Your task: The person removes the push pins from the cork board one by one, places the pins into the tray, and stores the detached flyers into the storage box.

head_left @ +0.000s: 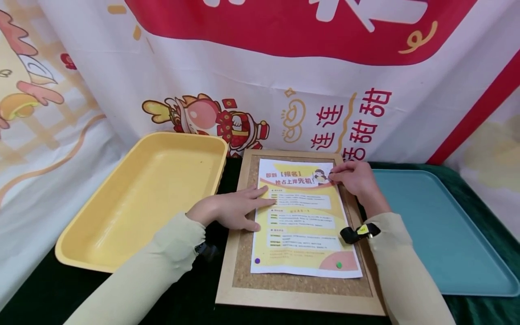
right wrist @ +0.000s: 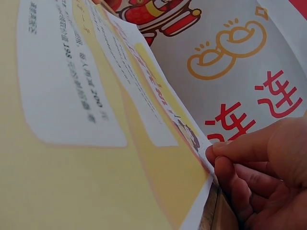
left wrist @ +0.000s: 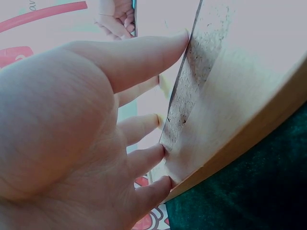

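A yellow and white printed flyer (head_left: 300, 225) lies on a wood-framed cork board (head_left: 248, 280). A purple pushpin (head_left: 257, 261) sits at its lower left, a green pushpin (head_left: 339, 265) at its lower right. My left hand (head_left: 237, 209) presses on the flyer's left edge, fingers spread; in the left wrist view, its thumb (left wrist: 148, 57) reaches the edge. My right hand (head_left: 357, 180) pinches at the flyer's upper right corner. In the right wrist view, thumb and forefinger meet at the paper's edge; anything small between the fingertips is hidden.
Left of the board stands a deep yellow tray (head_left: 142, 194). A flat blue tray (head_left: 447, 234) lies to its right, partly behind the right forearm. Dark green cloth (head_left: 183, 298) covers the table, and a printed white curtain (head_left: 252, 67) hangs behind the board.
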A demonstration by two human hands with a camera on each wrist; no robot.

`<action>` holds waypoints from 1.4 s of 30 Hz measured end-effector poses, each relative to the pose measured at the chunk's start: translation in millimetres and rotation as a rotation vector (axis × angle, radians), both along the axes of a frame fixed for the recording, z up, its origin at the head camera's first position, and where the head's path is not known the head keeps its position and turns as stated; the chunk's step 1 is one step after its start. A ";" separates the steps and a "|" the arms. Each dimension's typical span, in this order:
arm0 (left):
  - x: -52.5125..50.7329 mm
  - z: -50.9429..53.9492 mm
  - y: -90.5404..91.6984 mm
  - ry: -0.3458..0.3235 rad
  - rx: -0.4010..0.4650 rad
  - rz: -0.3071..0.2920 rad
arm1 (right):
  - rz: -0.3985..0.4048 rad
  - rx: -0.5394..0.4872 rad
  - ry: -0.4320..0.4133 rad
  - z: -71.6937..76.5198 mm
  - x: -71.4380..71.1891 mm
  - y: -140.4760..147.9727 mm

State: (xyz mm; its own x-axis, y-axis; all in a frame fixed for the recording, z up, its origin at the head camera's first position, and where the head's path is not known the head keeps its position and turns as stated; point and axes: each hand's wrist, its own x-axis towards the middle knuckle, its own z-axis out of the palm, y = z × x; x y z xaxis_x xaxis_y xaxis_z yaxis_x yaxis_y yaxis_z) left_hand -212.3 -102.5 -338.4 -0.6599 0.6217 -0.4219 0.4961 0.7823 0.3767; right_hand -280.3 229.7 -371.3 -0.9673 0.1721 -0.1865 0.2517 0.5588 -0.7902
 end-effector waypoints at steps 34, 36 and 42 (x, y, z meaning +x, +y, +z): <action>0.9 2.3 -0.1 0.000 0.009 -0.008 | -0.053 -0.047 0.021 17.6 10.9 21.6; 1.2 2.6 -0.1 -0.001 0.007 -0.006 | -0.054 -0.044 0.030 18.0 11.0 22.9; 1.6 2.2 -0.4 0.001 0.007 -0.004 | -0.056 -0.037 0.048 17.7 11.3 28.3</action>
State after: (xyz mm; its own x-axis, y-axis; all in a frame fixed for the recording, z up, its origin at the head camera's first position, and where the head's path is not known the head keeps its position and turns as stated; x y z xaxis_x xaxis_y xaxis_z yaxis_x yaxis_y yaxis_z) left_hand -210.7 -102.9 -336.2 -0.6578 0.6275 -0.4166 0.4999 0.7775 0.3816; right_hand -269.0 258.1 -353.5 -0.9643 0.2199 -0.1474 0.2431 0.5150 -0.8220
